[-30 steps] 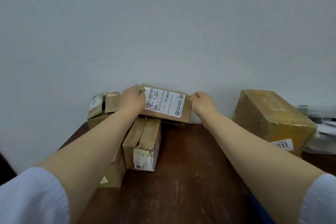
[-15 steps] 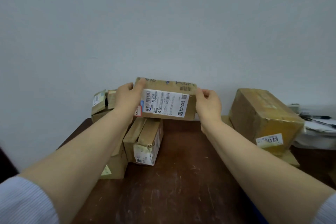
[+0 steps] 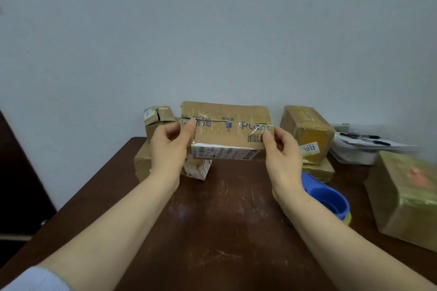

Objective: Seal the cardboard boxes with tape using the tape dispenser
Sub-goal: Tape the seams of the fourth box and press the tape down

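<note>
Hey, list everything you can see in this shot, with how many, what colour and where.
held box: one, brown with blue print and a white label, mid-air at centre
stacked boxes: at least three, brown, back left
labelled box: one, yellowish brown, back right
flat box: one, brown, under the labelled box
big box: one, shiny brown, far right
tape dispenser: one, blue, beside the right wrist
pens: at least two, black, on white papers, back right
table: one, dark brown
left hand: grips the held box's left end
right hand: grips its right end
</note>
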A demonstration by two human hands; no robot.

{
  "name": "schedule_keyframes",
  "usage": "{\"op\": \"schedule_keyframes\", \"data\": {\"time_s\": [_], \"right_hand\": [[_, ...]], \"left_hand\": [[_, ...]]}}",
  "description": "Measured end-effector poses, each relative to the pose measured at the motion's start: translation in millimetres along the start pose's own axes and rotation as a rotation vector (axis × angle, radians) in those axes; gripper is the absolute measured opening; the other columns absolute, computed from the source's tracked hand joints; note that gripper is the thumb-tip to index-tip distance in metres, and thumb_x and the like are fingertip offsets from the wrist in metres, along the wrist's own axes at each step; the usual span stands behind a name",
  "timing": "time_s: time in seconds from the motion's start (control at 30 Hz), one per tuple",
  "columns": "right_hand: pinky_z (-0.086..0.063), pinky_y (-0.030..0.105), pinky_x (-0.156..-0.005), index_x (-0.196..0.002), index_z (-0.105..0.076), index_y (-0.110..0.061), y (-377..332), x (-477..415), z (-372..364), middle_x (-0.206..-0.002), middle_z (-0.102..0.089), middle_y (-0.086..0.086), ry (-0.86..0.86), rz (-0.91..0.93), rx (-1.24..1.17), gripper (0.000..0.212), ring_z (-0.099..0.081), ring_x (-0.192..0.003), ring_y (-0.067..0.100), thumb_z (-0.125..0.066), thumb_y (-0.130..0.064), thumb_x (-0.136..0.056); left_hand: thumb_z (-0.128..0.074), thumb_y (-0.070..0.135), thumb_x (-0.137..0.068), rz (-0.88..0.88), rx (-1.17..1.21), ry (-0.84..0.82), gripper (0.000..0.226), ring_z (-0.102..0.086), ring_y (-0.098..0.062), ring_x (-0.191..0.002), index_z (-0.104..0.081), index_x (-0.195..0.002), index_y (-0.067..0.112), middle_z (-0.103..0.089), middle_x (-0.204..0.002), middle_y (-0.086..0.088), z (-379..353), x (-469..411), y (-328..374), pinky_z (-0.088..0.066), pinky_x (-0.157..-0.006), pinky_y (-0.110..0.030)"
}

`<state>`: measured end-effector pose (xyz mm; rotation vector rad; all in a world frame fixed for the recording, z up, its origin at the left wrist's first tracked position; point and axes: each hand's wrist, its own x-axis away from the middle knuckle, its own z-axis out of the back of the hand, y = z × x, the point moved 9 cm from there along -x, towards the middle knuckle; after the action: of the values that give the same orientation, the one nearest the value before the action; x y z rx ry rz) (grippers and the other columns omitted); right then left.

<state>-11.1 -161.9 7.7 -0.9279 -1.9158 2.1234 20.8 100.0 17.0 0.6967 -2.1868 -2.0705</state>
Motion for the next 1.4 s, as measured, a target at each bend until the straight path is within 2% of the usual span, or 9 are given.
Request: {"op": "schedule_keyframes", "data": {"time_s": [0.13,0.23,0.47,0.6,0.8,0.93,1.1,1.27,1.4], "right_hand": [[-0.048,0.027,-0.09,-0.111,-0.052,-0.023,12.4,38.7,23.7,-0.109,-0.06,-0.005,0.005,-0.112,-0.075,0.027,-0.057,-0.102,0.008,-0.063,-0.035,-0.089],[-0.048,0.023,-0.083,-0.109,-0.053,-0.019,34.8,59.0,33.4,-0.105,-0.061,-0.004,-0.006,-0.222,-0.09,0.031,-0.058,-0.097,0.009,-0.066,-0.036,-0.087],[-0.05,0.022,-0.068,-0.107,-0.052,-0.019,78.0,79.9,39.1,-0.098,-0.059,-0.004,-0.064,-0.35,0.088,0.022,-0.058,-0.085,0.008,-0.064,-0.023,-0.089],[-0.053,0.031,-0.081,-0.112,-0.051,-0.017,82.1,78.6,35.2,-0.102,-0.059,-0.004,-0.141,-0.326,0.19,0.027,-0.059,-0.094,0.012,-0.062,-0.029,-0.091],[-0.044,0.033,-0.095,-0.125,-0.053,-0.012,48.4,40.6,58.3,-0.119,-0.058,0.004,-0.175,-0.052,0.514,0.035,-0.054,-0.111,0.018,-0.055,-0.027,-0.094],[-0.038,0.04,-0.098,-0.131,-0.047,-0.009,54.0,18.7,83.7,-0.132,-0.048,0.013,-0.218,-0.056,1.006,0.055,-0.043,-0.123,0.03,-0.053,-0.046,-0.091],[-0.038,0.03,-0.064,-0.071,-0.043,-0.015,85.9,21.9,85.6,-0.07,-0.049,0.001,-0.425,-0.185,1.348,0.057,-0.05,-0.069,0.019,-0.051,-0.07,-0.08],[-0.029,0.027,-0.048,-0.062,-0.036,-0.014,86.2,10.4,88.3,-0.06,-0.04,0.001,-0.438,-0.155,1.297,0.047,-0.041,-0.054,0.016,-0.052,-0.044,-0.093],[-0.025,0.029,-0.051,-0.061,-0.04,-0.006,69.3,-6.6,107.2,-0.06,-0.038,0.012,-0.362,-0.211,1.01,0.043,-0.039,-0.053,0.023,-0.065,-0.031,-0.086]], "left_hand": [[-0.069,0.036,-0.084,0.056,-0.02,-0.008,0.04,-0.062,-0.014,-0.098,-0.057,-0.115,0.014,-0.063,-0.108,0.0,13.1,41.4,-11.1,-0.054,-0.065,-0.024],[-0.066,0.042,-0.084,0.069,-0.093,-0.035,0.046,-0.059,-0.006,-0.096,-0.054,-0.123,0.019,-0.06,-0.104,0.009,17.5,67.4,-25.7,-0.046,-0.072,-0.019],[-0.07,0.032,-0.083,0.241,-0.309,-0.047,0.032,-0.064,-0.017,-0.093,-0.068,-0.107,0.012,-0.07,-0.102,-0.002,31.5,81.5,-88.5,-0.05,-0.078,-0.031],[-0.071,0.035,-0.083,0.27,-0.373,-0.03,0.046,-0.061,-0.018,-0.101,-0.061,-0.12,0.01,-0.064,-0.112,-0.002,34.1,79.1,-100.6,-0.05,-0.089,-0.035],[-0.055,0.031,-0.094,-0.248,-0.797,-0.147,0.039,-0.034,-0.024,-0.134,-0.056,-0.132,0.019,-0.043,-0.142,-0.006,4.6,80.6,-48.3,-0.029,-0.111,-0.041],[-0.041,0.045,-0.097,-0.507,-1.031,-0.434,0.052,-0.022,-0.018,-0.144,-0.041,-0.143,0.022,-0.035,-0.151,0.002,-39.0,97.9,-40.3,-0.008,-0.118,-0.04],[-0.009,0.065,-0.088,-0.51,-1.238,-0.659,0.079,-0.025,-0.01,-0.142,-0.038,-0.145,0.019,-0.036,-0.151,0.004,-62.6,105.6,-63.7,-0.013,-0.118,-0.034],[-0.038,0.039,-0.1,-0.412,-1.138,-0.702,0.048,-0.032,-0.017,-0.138,-0.047,-0.139,0.013,-0.039,-0.149,-0.001,-65.6,104.4,-58.5,-0.024,-0.114,-0.032],[-0.056,0.031,-0.093,-0.201,-1.02,-0.686,0.043,-0.05,-0.017,-0.119,-0.055,-0.132,0.014,-0.053,-0.136,-0.002,-63.8,89.8,-51.5,-0.038,-0.098,-0.03]]}}
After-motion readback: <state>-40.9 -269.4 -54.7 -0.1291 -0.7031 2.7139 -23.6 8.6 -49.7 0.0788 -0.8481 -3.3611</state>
